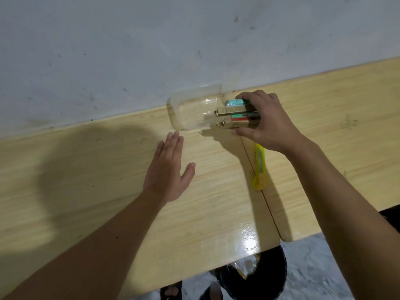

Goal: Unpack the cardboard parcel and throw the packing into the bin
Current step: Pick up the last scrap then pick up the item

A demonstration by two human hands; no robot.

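Wooden surface (108,169) against a pale grey wall, seen from above with two bare hands.

Right hand (267,122): fingers curled around a bundle of small boxes (234,116), just beside a clear plastic tub (190,113) at the wall. Left hand (171,169): fingers straight and together, holding nothing. Near the right wrist lies a yellow utility knife (259,167). Below the surface's edge stands a black bin (259,278).

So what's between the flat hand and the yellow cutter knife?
Only bare wooden tabletop, plus the seam where the two boards meet. The head view shows nothing lying between the left hand and the yellow cutter.
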